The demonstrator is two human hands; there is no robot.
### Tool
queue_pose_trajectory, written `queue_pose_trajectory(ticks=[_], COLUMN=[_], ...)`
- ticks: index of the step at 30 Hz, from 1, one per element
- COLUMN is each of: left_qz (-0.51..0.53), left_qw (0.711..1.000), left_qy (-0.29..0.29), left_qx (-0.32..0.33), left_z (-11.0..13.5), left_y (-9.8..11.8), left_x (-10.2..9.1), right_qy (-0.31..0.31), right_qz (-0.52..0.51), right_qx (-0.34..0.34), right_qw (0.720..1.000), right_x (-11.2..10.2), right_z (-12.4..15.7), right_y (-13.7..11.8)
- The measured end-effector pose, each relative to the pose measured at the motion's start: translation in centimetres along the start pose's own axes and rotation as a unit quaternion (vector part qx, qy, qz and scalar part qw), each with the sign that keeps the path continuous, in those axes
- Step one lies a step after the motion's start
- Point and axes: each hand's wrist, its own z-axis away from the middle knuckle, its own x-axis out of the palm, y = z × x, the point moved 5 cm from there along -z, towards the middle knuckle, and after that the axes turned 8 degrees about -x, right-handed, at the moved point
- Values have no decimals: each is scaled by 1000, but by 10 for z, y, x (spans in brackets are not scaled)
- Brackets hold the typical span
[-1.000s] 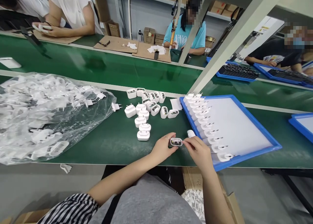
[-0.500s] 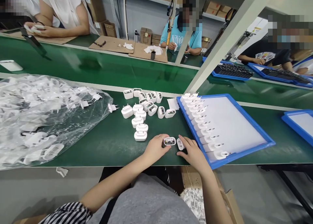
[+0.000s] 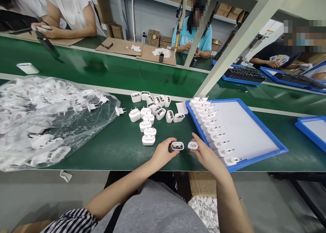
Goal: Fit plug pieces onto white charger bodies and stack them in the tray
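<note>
Lower centre of frame: the left hand [image 3: 163, 153] pinches an open charger shell [image 3: 177, 146]; the right hand [image 3: 205, 153] fingertip-grips a white cap [image 3: 193, 145] just beside it. Fitting them likely demands square alignment.

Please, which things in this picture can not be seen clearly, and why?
Head view, all:
Parts inside the open charger shell in the left hand: too small.
Far side of the white cap in the right hand: hidden by that hand.
Pieces in the plastic bag: blurred by crinkled film, uncountable.
Box under the table: partly covered by the arm.
</note>
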Motion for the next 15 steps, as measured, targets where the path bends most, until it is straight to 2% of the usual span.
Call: queue_pose_trajectory(ticks=[5,9,12,15], left_qz=[17,39,62,63], left_qw=[1000,999,997,997], left_qy=[0,8,19,26], left_qx=[-3,15,29,41], left_z=[0,-1,0,0], left_y=[-4,-5,-5,-3], left_x=[1,3,3,2], right_qy=[-59,-59,-53,-41], right_qz=[131,229,254,206], right_qx=[-7,-102,-138,-134], right_qw=[990,966,956,968], right_x=[-13,-8,0,7], right_z=[-11,-18,-20,-21], right_y=[-22,-42,-49,-46])
